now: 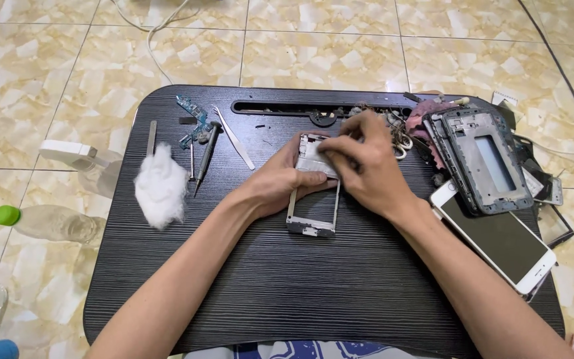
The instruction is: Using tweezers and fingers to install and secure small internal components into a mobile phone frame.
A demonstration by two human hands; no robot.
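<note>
A grey metal phone frame (311,211) lies on the black lap table (287,286), its far end lifted in my hands. My left hand (275,179) grips the frame's left side near the top. My right hand (367,166) covers the frame's upper end with fingers pinched on it; what the fingertips touch is hidden.
A white cotton wad (161,186), tweezers (235,139), a screwdriver (206,159) and a small blue circuit board (194,119) lie at the left. Stacked phone frames (479,159) and a white phone (499,239) sit at the right. Plastic bottles (54,223) rest on the tiled floor.
</note>
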